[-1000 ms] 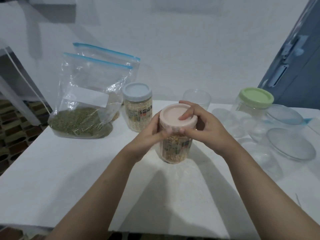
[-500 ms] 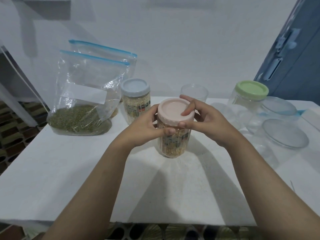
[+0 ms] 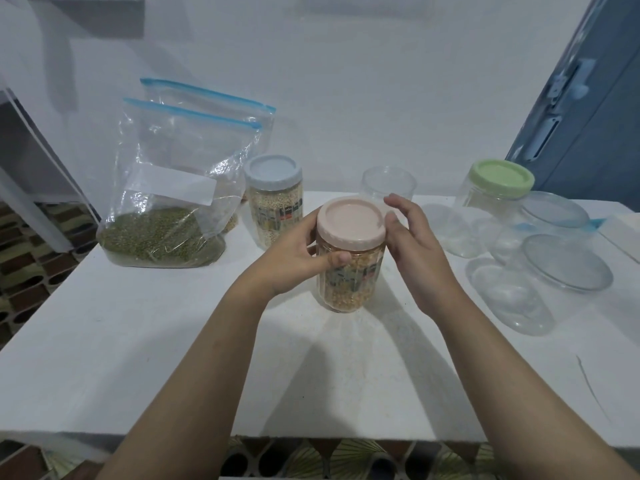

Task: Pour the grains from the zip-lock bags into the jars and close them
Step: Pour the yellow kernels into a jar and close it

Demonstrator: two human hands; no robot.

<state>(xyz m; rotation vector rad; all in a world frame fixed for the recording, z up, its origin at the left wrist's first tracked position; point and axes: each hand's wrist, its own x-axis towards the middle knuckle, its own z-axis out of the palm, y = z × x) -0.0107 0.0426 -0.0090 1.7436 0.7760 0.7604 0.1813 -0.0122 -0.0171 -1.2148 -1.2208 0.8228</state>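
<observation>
Fingers of the left hand grip the pink-lidded jar — upright.

Open white table in front, free for reaching. Blocked at left rear by zip-lock bags and blue-lidded jar; crowded at right by green-lidded jar and clear containers.
</observation>
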